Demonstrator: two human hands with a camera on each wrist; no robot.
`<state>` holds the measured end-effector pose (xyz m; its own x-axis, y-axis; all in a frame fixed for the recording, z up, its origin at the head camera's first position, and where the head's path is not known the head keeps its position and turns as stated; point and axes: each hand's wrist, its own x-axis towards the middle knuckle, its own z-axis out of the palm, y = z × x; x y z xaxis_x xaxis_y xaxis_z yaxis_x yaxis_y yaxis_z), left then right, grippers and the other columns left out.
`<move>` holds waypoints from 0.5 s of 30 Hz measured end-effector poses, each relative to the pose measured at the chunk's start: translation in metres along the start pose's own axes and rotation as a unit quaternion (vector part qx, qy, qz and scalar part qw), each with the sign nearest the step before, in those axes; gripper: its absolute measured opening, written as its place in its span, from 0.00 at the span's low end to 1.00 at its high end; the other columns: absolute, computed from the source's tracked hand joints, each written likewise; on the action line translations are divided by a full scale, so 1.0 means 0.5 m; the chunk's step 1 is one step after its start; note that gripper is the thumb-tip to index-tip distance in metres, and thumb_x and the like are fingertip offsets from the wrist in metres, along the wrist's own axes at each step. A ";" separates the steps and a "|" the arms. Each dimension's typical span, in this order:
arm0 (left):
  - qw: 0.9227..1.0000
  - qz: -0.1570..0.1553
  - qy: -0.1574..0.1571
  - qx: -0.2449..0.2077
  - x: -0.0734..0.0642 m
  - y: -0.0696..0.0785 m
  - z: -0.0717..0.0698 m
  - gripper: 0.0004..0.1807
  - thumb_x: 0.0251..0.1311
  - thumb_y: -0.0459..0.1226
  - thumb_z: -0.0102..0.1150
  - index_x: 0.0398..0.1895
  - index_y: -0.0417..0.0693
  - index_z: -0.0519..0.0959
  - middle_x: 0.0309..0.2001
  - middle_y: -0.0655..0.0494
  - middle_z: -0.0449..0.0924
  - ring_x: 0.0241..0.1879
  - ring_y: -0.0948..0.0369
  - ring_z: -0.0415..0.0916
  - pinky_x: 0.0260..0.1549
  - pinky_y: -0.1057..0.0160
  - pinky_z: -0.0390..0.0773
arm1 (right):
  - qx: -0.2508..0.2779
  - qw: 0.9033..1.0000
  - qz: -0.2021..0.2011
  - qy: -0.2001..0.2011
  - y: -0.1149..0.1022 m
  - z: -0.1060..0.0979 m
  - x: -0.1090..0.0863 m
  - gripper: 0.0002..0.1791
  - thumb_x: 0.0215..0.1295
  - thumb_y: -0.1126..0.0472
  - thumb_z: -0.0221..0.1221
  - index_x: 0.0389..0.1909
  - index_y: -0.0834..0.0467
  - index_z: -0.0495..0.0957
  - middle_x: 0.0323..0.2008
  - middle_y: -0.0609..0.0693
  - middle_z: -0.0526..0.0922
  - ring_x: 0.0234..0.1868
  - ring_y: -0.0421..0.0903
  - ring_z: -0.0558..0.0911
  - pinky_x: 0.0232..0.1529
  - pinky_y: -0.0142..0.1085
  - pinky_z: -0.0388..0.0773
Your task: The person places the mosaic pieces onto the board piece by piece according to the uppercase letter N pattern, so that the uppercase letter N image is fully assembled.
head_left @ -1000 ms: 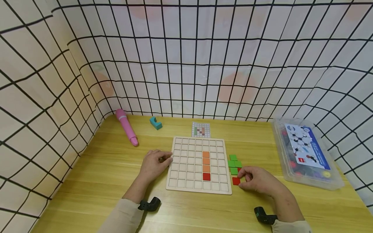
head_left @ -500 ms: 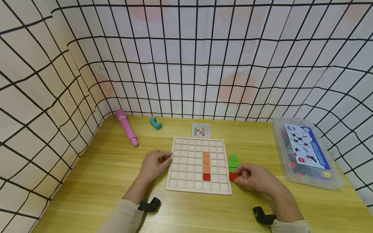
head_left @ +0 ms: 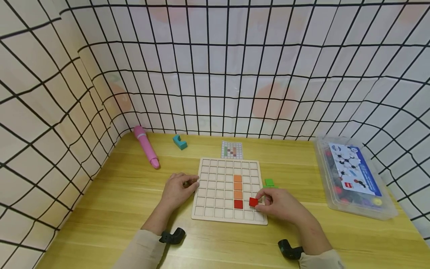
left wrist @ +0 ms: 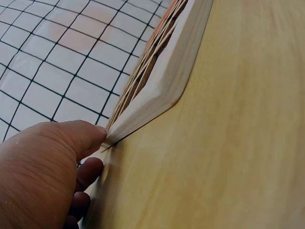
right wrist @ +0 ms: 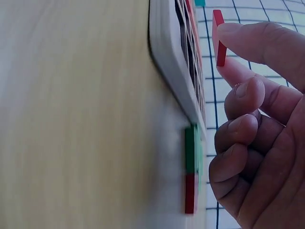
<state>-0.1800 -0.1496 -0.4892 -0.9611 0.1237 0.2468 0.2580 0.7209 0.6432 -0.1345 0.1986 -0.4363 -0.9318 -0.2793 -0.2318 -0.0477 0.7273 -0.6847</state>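
Right hand [head_left: 282, 203]: thumb and forefinger pinch thin red square tile [head_left: 253, 202] at their tips, above pale wooden grid board [head_left: 213, 210] | left hand [head_left: 178, 190]: loosely bent fingers touching board's edge | I'd keep tile level, grip light, board steady.

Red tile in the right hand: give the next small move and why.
Probably carry the red tile leftward past the placed red square: the right hand pinches it above the board, and the card seems to show red left of its orange.
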 end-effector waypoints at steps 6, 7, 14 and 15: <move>1.000 0.000 -0.002 -0.001 0.000 0.001 -0.002 0.12 0.60 0.41 0.71 0.47 0.53 0.89 0.32 0.61 0.83 0.34 0.63 0.70 0.42 0.61 0.65 | -0.009 1.000 -0.007 0.000 -0.026 0.018 0.014 0.11 0.59 0.55 0.72 0.39 0.51 0.81 0.23 0.45 0.71 0.24 0.42 0.68 0.25 0.32 0.62; 1.000 -0.001 -0.002 -0.001 0.000 0.001 -0.002 0.12 0.60 0.41 0.71 0.47 0.54 0.89 0.33 0.61 0.83 0.34 0.63 0.70 0.42 0.60 0.65 | -0.012 1.000 -0.009 0.001 -0.029 0.021 0.016 0.11 0.59 0.55 0.72 0.39 0.50 0.81 0.23 0.45 0.71 0.24 0.42 0.68 0.25 0.31 0.62; 1.000 0.000 0.000 -0.001 0.000 -0.002 0.000 0.12 0.60 0.41 0.71 0.47 0.53 0.89 0.33 0.62 0.83 0.34 0.64 0.70 0.41 0.61 0.66 | -0.024 1.000 -0.011 0.009 -0.049 0.040 0.036 0.10 0.59 0.55 0.71 0.38 0.49 0.81 0.22 0.44 0.71 0.23 0.42 0.68 0.25 0.32 0.62; 1.000 0.000 0.000 0.000 0.000 -0.002 0.001 0.12 0.61 0.42 0.70 0.47 0.54 0.89 0.33 0.62 0.83 0.34 0.64 0.70 0.41 0.61 0.66 | -0.025 1.000 -0.010 0.010 -0.051 0.043 0.039 0.10 0.59 0.55 0.71 0.39 0.49 0.81 0.22 0.44 0.71 0.23 0.42 0.68 0.25 0.32 0.62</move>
<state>-0.1803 -0.1502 -0.4902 -0.9611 0.1246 0.2467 0.2585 0.7213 0.6426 -0.1435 0.1610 -0.4381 -0.9376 -0.2819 -0.2035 -0.0840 0.7516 -0.6542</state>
